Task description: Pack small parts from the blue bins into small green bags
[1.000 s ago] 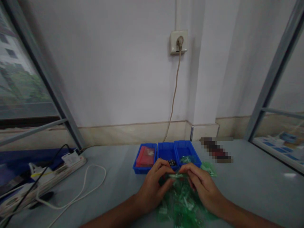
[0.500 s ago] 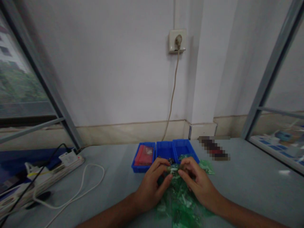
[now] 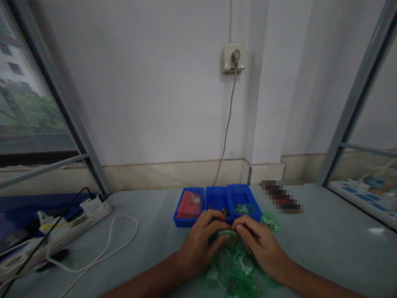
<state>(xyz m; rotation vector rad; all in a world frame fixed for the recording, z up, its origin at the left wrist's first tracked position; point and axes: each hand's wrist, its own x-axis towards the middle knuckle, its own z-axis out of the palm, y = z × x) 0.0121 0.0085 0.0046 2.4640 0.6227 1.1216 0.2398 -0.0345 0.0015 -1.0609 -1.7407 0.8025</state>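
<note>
My left hand (image 3: 200,242) and my right hand (image 3: 263,244) meet over a heap of green plastic bags (image 3: 238,271) on the table. Fingers and thumbs of both pinch a small green plastic bag (image 3: 227,232), whose edge shows as a pale strip between them. Most of that bag is hidden by the fingers. Just beyond my hands three blue bins stand side by side: the left bin (image 3: 180,224) holds red packets (image 3: 188,204), the middle bin (image 3: 217,191) small dark metallic parts (image 3: 225,212), and the right bin (image 3: 238,189) a green bag (image 3: 244,208).
Another green bag (image 3: 272,221) lies right of the bins, near a blurred-out object (image 3: 283,198). At left are a white power strip (image 3: 66,231) and a looped white cable (image 3: 108,244). A wall socket (image 3: 235,58) has a cord hanging from it.
The bag between my fingers has turned, so its edge now faces me as a thin strip. My fingertips have moved closer together and slightly down, uncovering the green bag in the right bin.
</note>
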